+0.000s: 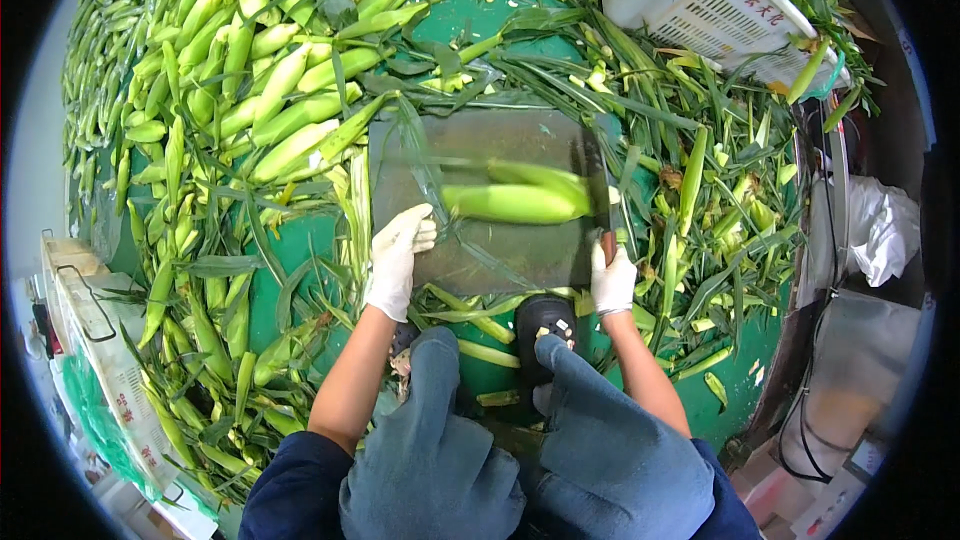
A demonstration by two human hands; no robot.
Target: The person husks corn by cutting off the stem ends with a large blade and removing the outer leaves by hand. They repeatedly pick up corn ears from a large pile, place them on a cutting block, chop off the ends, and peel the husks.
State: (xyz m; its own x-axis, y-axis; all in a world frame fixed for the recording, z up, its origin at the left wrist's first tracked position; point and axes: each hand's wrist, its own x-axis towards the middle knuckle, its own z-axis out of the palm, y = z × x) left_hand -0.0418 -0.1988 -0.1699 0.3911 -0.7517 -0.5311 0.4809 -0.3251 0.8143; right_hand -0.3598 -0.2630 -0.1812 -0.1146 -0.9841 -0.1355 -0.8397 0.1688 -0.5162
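While the green corn ear (520, 203) lies crosswise on the dark board (480, 258), one end toward the right edge, the right hand (614, 280) grasps the knife (600, 195) there, apparently low for blade clearance; the left hand (402, 245), fingers curled, overlaps the left edge, perhaps steadying it, grip unclear.

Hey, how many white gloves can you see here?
2. One white glove is on the left hand, over the cutting board; another is on the right hand, gripping a knife. Any beneath the corn leaves would be hidden.
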